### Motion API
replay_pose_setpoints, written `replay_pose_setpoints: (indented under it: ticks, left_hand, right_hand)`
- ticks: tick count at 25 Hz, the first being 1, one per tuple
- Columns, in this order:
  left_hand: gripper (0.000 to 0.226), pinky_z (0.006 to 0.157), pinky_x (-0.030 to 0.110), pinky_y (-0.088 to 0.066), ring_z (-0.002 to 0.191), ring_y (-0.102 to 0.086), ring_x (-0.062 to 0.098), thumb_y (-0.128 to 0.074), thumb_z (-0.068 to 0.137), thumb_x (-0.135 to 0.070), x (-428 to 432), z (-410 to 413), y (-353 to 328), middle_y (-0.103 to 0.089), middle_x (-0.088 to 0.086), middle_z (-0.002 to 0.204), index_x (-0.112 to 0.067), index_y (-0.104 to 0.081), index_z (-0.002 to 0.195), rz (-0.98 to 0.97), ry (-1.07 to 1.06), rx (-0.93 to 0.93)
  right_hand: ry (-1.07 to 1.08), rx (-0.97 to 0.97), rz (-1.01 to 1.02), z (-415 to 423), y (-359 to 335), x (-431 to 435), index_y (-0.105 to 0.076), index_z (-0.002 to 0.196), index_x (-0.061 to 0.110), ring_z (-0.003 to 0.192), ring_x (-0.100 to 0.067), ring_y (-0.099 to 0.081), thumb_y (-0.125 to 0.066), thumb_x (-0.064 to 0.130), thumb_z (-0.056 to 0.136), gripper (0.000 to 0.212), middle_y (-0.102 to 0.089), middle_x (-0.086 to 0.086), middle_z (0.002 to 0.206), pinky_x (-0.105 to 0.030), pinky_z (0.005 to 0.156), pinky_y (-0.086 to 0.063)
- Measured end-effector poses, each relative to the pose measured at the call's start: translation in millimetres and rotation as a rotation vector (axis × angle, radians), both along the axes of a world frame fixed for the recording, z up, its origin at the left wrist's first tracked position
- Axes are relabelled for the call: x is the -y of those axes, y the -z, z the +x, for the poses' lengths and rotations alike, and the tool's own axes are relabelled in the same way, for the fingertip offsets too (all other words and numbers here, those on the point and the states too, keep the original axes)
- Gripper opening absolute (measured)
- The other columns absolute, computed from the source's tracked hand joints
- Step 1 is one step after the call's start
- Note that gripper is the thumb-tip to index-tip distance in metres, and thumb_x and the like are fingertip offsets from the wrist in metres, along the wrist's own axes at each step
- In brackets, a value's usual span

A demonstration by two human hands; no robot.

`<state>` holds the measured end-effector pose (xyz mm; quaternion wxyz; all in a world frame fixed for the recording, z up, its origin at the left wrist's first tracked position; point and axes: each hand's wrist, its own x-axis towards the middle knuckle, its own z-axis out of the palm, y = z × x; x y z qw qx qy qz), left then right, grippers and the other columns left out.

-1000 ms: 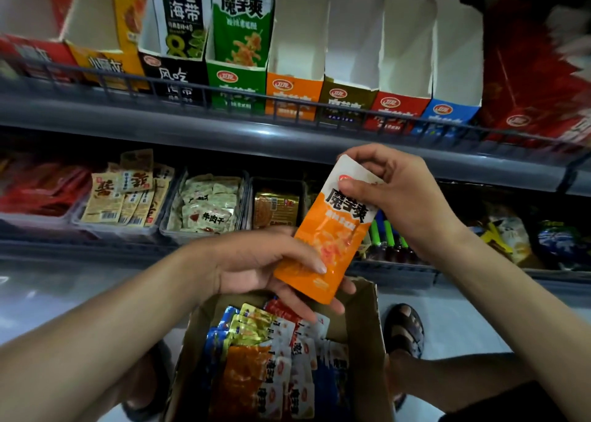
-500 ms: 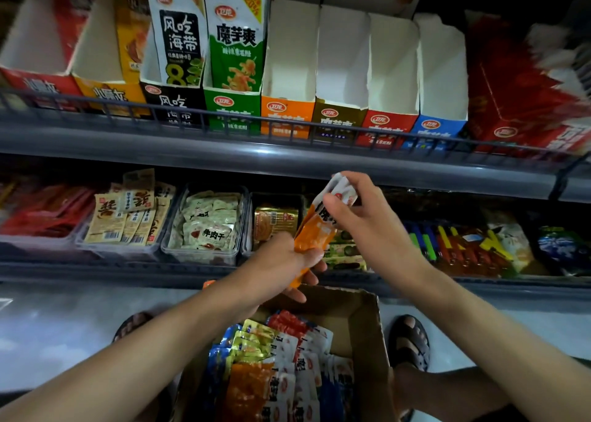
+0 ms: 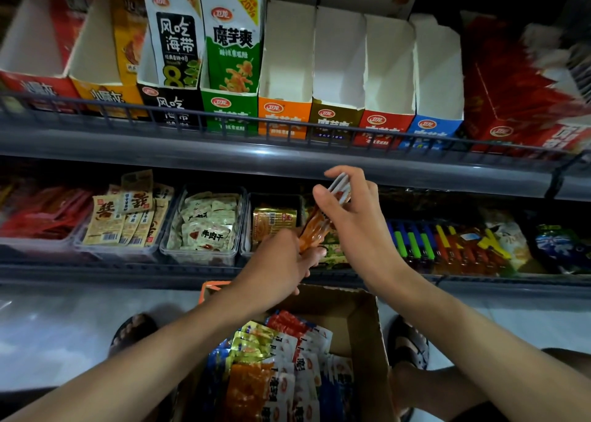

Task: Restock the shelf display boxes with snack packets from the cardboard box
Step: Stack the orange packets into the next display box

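Both the right hand point(image 3: 355, 226) and the left hand point(image 3: 275, 268) grasp the orange snack packets point(image 3: 315, 229) near the centre. The right hand pinches the white top end, and the left hand grips the bottom end. The cardboard box point(image 3: 364, 322) lies at 6 o'clock and the orange display box point(image 3: 284, 114) stands at 12 o'clock.

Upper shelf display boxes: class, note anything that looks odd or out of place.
The orange box, brown box, red box and blue box show bare white insides, unlike the black box and green box, which hold upright packets.
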<state>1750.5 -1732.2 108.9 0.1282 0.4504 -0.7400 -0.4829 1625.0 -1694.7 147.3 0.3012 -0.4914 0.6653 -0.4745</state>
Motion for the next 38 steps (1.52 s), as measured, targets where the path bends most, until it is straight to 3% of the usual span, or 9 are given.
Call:
replay_pose_setpoints:
  ticks: [4, 7, 12, 16, 21, 24, 28, 34, 38]
  left_hand:
    - [0.020, 0.044, 0.012, -0.046, 0.043, -0.053, 0.003, -0.052, 0.098, -0.034, 1.4, 1.4, 0.5, -0.068, 0.004, 0.084, -0.015, -0.059, 0.097, -0.058, 0.041, 0.099]
    - [0.011, 0.045, 0.011, -0.046, 0.043, -0.054, -0.001, -0.051, 0.099, -0.031, 1.2, 1.7, -2.9, -0.067, 0.002, 0.085, -0.021, -0.054, 0.094, -0.066, 0.070, 0.102]
    - [0.006, 0.058, 0.029, -0.060, 0.083, -0.066, 0.010, -0.053, 0.099, -0.028, 4.7, 1.0, -7.8, -0.066, -0.001, 0.094, -0.028, -0.051, 0.104, -0.003, 0.024, 0.017]
    - [0.006, 0.063, 0.034, -0.061, 0.087, -0.065, 0.016, -0.052, 0.099, -0.025, 8.0, 2.8, -8.7, -0.066, 0.002, 0.094, -0.022, -0.056, 0.102, 0.042, 0.007, -0.010]
    - [0.013, 0.064, 0.036, -0.060, 0.084, -0.067, 0.018, -0.056, 0.097, -0.021, 23.9, 12.6, -29.0, -0.070, 0.010, 0.097, -0.019, -0.065, 0.107, 0.304, 0.039, -0.242]
    - [0.023, 0.064, 0.036, -0.059, 0.088, -0.068, 0.022, -0.061, 0.094, -0.023, 33.6, 20.0, -47.4, -0.071, 0.015, 0.103, -0.013, -0.065, 0.115, 0.485, 0.182, -0.323]
    - [0.031, 0.061, 0.032, -0.058, 0.092, -0.067, 0.026, -0.063, 0.092, -0.023, 47.5, 25.4, -70.1, -0.069, 0.014, 0.103, -0.011, -0.063, 0.120, 0.593, 0.322, -0.385]
    - [0.030, 0.060, 0.030, -0.058, 0.090, -0.066, 0.025, -0.062, 0.092, -0.023, 65.1, 31.3, -100.7, -0.069, 0.011, 0.101, -0.009, -0.064, 0.119, 0.507, 0.339, -0.461]
    - [0.032, 0.071, 0.035, -0.061, 0.095, -0.070, 0.029, -0.063, 0.091, -0.019, 79.2, 26.7, -119.8, -0.073, 0.012, 0.106, -0.006, -0.061, 0.119, 0.360, 0.068, -0.654]
  right_hand:
    - [-0.026, -0.039, 0.038, -1.3, 3.4, 0.2, -0.040, 0.121, 0.031, 0.099, -0.008, -0.049, -0.041, 0.042, 0.102, 0.022, -0.037, 0.002, 0.117, -0.023, 0.081, -0.049]
    - [-0.031, -0.041, 0.036, -0.8, 4.3, 0.5, -0.040, 0.118, 0.029, 0.095, -0.006, -0.047, -0.038, 0.039, 0.103, 0.018, -0.037, 0.001, 0.114, -0.016, 0.074, -0.046]
    - [0.002, 0.023, 0.002, 2.6, 2.8, 1.9, -0.042, 0.114, 0.026, 0.092, -0.007, -0.047, -0.041, 0.033, 0.104, 0.012, -0.036, 0.001, 0.114, -0.014, 0.071, -0.045]
    - [-0.043, 0.001, 0.006, -1.1, 0.2, 0.5, -0.040, 0.121, 0.029, 0.096, -0.003, -0.049, -0.043, 0.039, 0.102, 0.022, -0.036, 0.001, 0.117, -0.007, 0.073, -0.045]
    - [-0.129, 0.104, -0.035, -26.1, -22.7, 4.8, -0.048, 0.127, 0.025, 0.104, -0.013, -0.065, -0.056, 0.028, 0.098, 0.031, -0.059, 0.001, 0.119, -0.027, 0.083, -0.057]
    - [-0.125, 0.228, -0.021, -42.6, -39.0, 7.1, -0.056, 0.125, 0.015, 0.099, -0.016, -0.070, -0.066, 0.010, 0.090, 0.037, -0.070, -0.003, 0.113, -0.028, 0.083, -0.057]
    - [-0.233, 0.388, 0.061, -45.2, -57.8, 11.3, -0.064, 0.115, 0.002, 0.097, -0.022, -0.072, -0.069, 0.009, 0.082, 0.035, -0.074, -0.012, 0.106, -0.027, 0.082, -0.056]
    - [-0.263, 0.249, 0.003, -33.5, -97.4, 30.6, -0.066, 0.107, -0.005, 0.096, -0.023, -0.073, -0.071, 0.007, 0.082, 0.028, -0.076, -0.012, 0.100, -0.028, 0.084, -0.058]
    - [-0.170, 0.115, -0.210, -38.5, -133.4, 56.7, -0.070, 0.098, 0.002, 0.088, -0.021, -0.073, -0.072, 0.010, 0.082, 0.018, -0.076, -0.010, 0.095, -0.032, 0.082, -0.058]
